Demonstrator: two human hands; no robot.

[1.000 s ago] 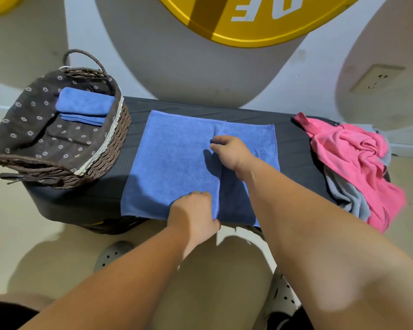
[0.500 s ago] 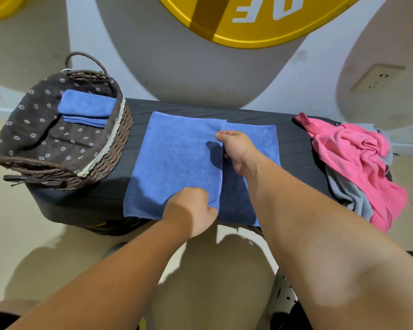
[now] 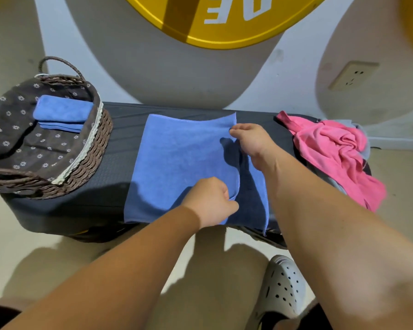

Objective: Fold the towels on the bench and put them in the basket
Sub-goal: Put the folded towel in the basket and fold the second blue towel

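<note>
A blue towel (image 3: 177, 163) lies on the dark bench (image 3: 119, 151), its left part folded over the rest. My right hand (image 3: 253, 141) pinches the folded layer's far right corner. My left hand (image 3: 212, 201) pinches the same edge near the front, which is lifted slightly. A strip of the lower layer (image 3: 258, 186) shows to the right of the fold. The wicker basket (image 3: 91, 158) with a dark flowered lining stands on the bench's left end and holds a folded blue towel (image 3: 62, 110). A crumpled pink towel (image 3: 334, 153) lies over a grey towel (image 3: 339, 186) at the right end.
A wall with a big yellow disc (image 3: 224, 25) and a socket (image 3: 353, 75) rises right behind the bench. A grey clog (image 3: 281, 289) is on the floor under my right arm.
Both hands carried the folded layer's edge rightward over the lower layer, so the uncovered strip on the right has narrowed. The view moved closer to the bench.
</note>
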